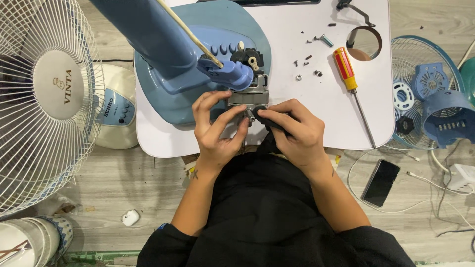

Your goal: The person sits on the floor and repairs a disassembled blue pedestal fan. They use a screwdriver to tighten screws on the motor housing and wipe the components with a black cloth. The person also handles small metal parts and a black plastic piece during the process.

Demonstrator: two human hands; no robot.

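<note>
The fan motor (pixel 249 96) is already bare at the table's (pixel 277 49) front edge; the left hand (pixel 215 131) pinches its shaft, and the right hand (pixel 292 131) is closed on a black part (pixel 264 117), while screws (pixel 316 73) lie loose.

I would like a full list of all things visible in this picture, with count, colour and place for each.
fan motor: one, grey metal, table front edge, at the hands
blue fan body: one, blue, lying on the table
white table: one, white, centre
screwdriver: one, red and yellow handle, table right
screws: several, metal, table near the screwdriver
white fan: one, white grille, floor left
blue fan parts: several, blue, floor right
phone: one, black, floor right
earbud case: one, white, floor left
left hand: fingers at the motor shaft
right hand: holds a small black part at the shaft
</note>
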